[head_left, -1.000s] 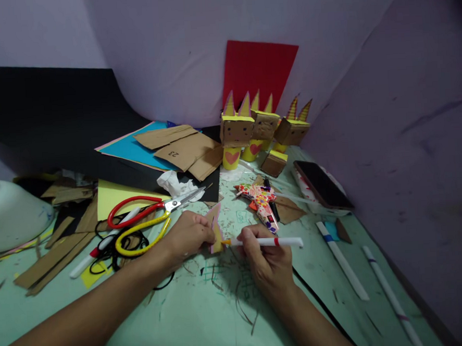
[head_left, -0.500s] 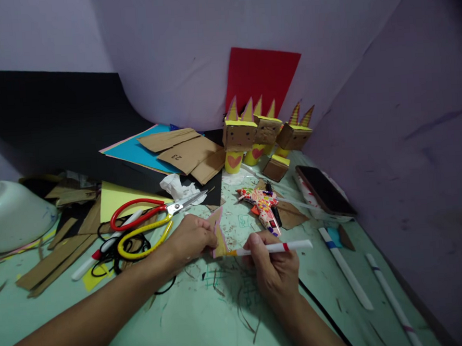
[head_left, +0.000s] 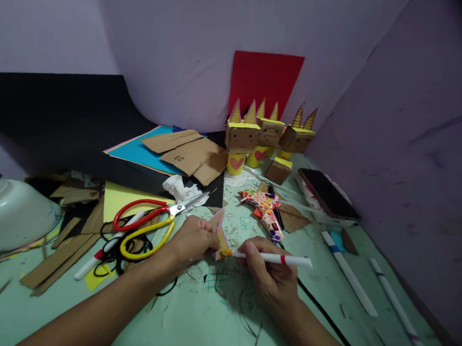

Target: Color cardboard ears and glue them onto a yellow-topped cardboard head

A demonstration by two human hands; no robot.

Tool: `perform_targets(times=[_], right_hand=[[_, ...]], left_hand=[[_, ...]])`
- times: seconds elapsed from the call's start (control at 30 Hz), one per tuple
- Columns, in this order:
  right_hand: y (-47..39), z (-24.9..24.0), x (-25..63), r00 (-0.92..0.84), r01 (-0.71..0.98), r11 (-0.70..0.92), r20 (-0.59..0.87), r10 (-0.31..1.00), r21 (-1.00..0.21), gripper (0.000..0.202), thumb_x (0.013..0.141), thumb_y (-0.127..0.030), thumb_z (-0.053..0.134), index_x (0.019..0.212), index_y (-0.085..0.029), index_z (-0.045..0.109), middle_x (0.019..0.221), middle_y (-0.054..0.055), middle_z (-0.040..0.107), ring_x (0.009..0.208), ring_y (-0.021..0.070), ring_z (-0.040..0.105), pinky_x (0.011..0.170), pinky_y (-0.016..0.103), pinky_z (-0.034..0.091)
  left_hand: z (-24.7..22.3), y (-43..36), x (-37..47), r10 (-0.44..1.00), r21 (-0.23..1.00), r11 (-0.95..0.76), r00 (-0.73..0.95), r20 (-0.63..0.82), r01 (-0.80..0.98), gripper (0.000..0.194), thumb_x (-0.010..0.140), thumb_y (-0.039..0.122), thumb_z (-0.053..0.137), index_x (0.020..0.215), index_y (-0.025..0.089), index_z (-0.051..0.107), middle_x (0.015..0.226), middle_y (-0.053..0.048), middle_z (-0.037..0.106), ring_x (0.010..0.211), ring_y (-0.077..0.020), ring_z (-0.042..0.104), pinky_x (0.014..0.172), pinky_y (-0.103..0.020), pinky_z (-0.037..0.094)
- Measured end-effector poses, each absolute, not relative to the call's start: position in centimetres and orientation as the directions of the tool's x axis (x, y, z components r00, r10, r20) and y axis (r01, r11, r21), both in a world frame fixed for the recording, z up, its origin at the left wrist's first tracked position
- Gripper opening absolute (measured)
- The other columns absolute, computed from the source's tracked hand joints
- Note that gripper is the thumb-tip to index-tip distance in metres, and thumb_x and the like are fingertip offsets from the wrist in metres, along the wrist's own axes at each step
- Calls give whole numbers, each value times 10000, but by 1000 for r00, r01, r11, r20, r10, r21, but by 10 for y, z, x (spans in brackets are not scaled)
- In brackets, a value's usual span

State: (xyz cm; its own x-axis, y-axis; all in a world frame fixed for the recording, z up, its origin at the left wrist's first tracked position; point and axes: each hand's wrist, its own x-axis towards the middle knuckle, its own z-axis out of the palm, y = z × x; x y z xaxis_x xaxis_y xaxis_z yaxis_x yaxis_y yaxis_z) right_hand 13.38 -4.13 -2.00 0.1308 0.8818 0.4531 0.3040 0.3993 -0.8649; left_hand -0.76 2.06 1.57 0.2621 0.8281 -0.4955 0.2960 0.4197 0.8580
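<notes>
Between the fingers of my left hand is a small pointed cardboard piece with a purple edge. An orange patch shows near its lower end. My right hand grips a white marker with a red band, its orange tip touching that lower end. Red-and-yellow-handled scissors lie just beyond my left hand. A floral glue gun rests on the table beyond my right hand.
Cardboard figures with pointed horns stand at the back before a red sheet. Cardboard scraps and black cable lie left. A phone and white markers are on the right.
The view has shifted slightly. The marker's back end has dipped a little, and the orange patch at the lower end of the cardboard piece looks larger.
</notes>
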Motion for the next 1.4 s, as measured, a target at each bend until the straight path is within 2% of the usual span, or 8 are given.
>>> perform_targets(times=[0.4, 0.53, 0.63, 0.8, 0.93, 1.07, 1.27, 1.4], right_hand=[[-38, -26, 139, 13, 246, 295, 308, 951, -923, 347, 863, -361, 493, 603, -157, 597, 466, -24, 500, 405, 91, 432, 390, 208, 310], [-30, -18, 146, 291, 121, 211, 238, 927, -970, 374, 841, -420, 520, 574, -163, 567, 397, -45, 474, 364, 89, 420, 383, 209, 327], [-22, -12, 153, 477, -43, 230, 182, 860, -972, 364, 805, -450, 560, 577, -166, 554, 372, -70, 423, 348, 85, 394, 363, 205, 323], [-16, -9, 156, 511, -104, 260, 173, 842, -960, 384, 788, -487, 563, 577, -167, 543, 377, -84, 394, 335, 76, 357, 354, 205, 348], [-15, -8, 155, 528, -111, 283, 185, 829, -953, 410, 786, -545, 540, 634, -164, 549, 398, -76, 434, 332, 77, 374, 340, 203, 327], [-16, -5, 155, 521, -99, 301, 209, 828, -948, 426, 784, -564, 537, 675, -153, 570, 421, -63, 474, 338, 79, 396, 341, 205, 318], [-17, -6, 154, 475, -68, 304, 237, 847, -950, 402, 766, -526, 591, 628, -148, 585, 411, -62, 469, 336, 74, 407, 331, 193, 322], [-16, -10, 154, 468, -75, 289, 222, 855, -954, 396, 787, -524, 567, 729, -137, 633, 472, -42, 537, 356, 74, 437, 352, 191, 353]], left_hand=[[15, 18, -9, 862, 879, 311, 283, -421, 362, 187, 544, 72, 486, 380, 161, 480, 309, 72, 341, 337, -66, 251, 378, -217, 174], [19, 11, -11, 856, 890, 135, 400, -326, 436, 161, 569, 106, 533, 415, 147, 554, 361, 60, 427, 396, -82, 349, 426, -212, 251], [21, 5, -13, 836, 871, -62, 502, -221, 487, 91, 585, 166, 604, 562, 138, 687, 444, 62, 492, 470, -92, 408, 475, -208, 282], [20, 11, -26, 905, 732, -252, 422, -53, 633, 221, 712, 276, 555, 767, 135, 716, 647, -2, 632, 624, -145, 541, 569, -226, 369], [19, 20, -32, 973, 547, -222, 223, 65, 807, 266, 774, 296, 481, 853, 143, 684, 874, -109, 691, 836, -251, 602, 693, -315, 413], [15, 18, -19, 976, 385, -218, 190, 111, 897, 378, 796, 423, 463, 912, 144, 690, 1033, -172, 651, 947, -332, 597, 736, -378, 431], [12, 15, -5, 970, 269, -240, 217, 113, 933, 318, 734, 320, 517, 922, 136, 696, 1035, -189, 638, 953, -346, 603, 716, -381, 455], [12, 15, -5, 963, 265, -267, 243, 119, 927, 250, 731, 253, 505, 863, 137, 683, 1005, -187, 651, 916, -334, 621, 706, -379, 451]])
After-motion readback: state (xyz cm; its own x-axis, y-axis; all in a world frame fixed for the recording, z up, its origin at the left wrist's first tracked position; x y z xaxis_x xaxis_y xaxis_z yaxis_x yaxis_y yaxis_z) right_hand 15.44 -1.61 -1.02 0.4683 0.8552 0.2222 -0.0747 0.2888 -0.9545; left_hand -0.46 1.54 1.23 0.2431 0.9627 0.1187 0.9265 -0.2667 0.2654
